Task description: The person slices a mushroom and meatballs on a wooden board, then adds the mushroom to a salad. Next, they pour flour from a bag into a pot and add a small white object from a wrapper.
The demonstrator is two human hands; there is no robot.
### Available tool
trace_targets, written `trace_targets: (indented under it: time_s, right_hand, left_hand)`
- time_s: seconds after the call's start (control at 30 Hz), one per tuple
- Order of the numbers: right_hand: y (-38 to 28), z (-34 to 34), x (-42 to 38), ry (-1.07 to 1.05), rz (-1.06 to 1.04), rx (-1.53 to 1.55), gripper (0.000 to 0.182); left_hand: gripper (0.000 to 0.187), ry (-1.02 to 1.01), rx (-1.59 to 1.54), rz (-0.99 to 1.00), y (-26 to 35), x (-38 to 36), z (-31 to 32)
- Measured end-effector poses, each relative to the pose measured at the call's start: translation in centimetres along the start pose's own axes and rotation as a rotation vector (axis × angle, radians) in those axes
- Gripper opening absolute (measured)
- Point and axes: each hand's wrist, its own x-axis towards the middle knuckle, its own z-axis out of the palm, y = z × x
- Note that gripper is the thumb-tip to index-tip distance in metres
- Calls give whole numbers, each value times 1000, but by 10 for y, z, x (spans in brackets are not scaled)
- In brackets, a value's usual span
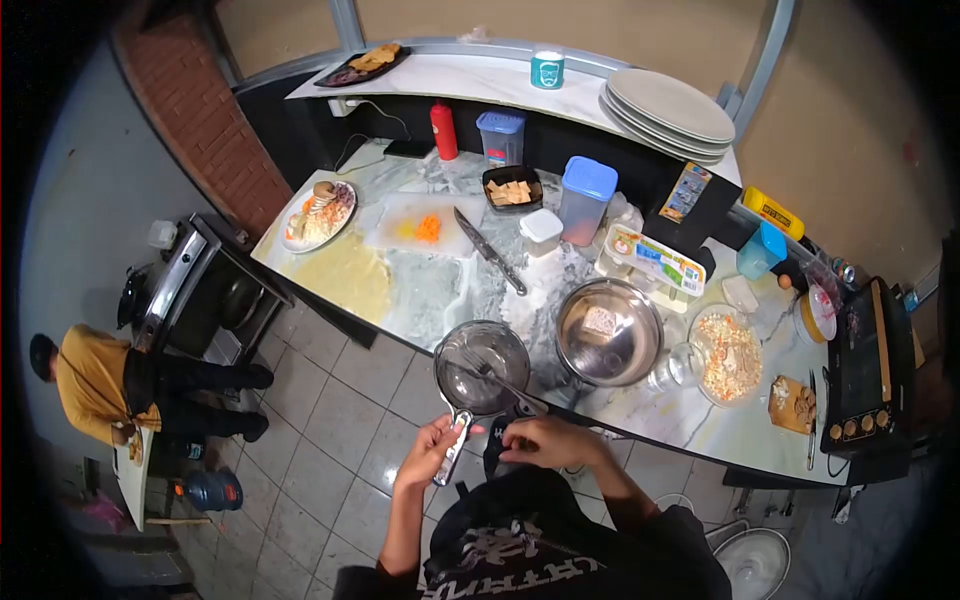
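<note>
My left hand (428,452) is wrapped round the handle of a metal saucepan (450,375), which is at the counter's front edge. A fork-like utensil (488,368) with a dark handle rests in the pan, its handle over the rim toward the right. My right hand (550,441) is just below that handle, in front of my body, with its fingers curled. Whether anything is in those fingers is hidden. To the right of the pan stands a steel mixing bowl (577,345) with a pale block inside. A clear glass (676,367) lies beside the bowl.
On the counter are a knife (492,252), a cutting board (380,225) with chopped orange pieces, a plate of food (295,238), a bowl of shredded vegetables (728,362) and a toaster oven (873,375). Plates (670,105) are stacked on the shelf. Another person (95,375) stands at left.
</note>
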Motion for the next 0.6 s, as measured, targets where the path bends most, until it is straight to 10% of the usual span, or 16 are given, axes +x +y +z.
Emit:
trace_targets:
  time_s: [0.37,0.6]
  right_hand:
    - [-6,-108,46,293,156,49,18]
    - [59,-210,68,1200,348,-195,8]
  left_hand:
    - [31,-245,132,-108,19,121,-101]
    - [24,-307,112,-246,47,167,-111]
